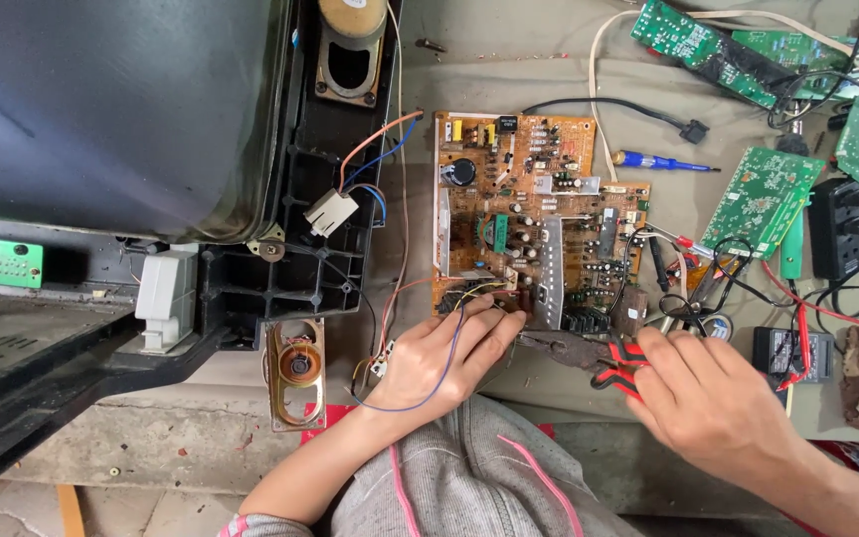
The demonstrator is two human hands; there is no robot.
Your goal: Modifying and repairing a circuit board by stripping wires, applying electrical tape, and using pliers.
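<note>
We are looking down at a workbench covered with a drab cloth. An orange circuit board is lying flat near the middle of the bench, its near edge just above our lap. Our left hand is resting on the board's near left corner, fingers bent and pressing on the edge; a thin blue wire is looping across its back. Whether those fingertips are pinching anything we cannot tell. Our right hand is curled around the red handles of a pair of pliers, whose rusty nose is reaching toward the board's near edge, just beside the left fingertips.

To the left, the black shell of a television is standing on the bench's left edge, with a small speaker at its near corner and wires running from it to the board. A blue screwdriver is lying to the board's right. Green boards and a black power strip are crowding the far right corner.

We judge the board to be light and stiff but fragile: its upper face is bristling with parts and its underside likely carries sharp solder points. It is best taken by the bare edges or corners, never by the components, and the attached wires will be limiting how far it can be lifted or turned.
</note>
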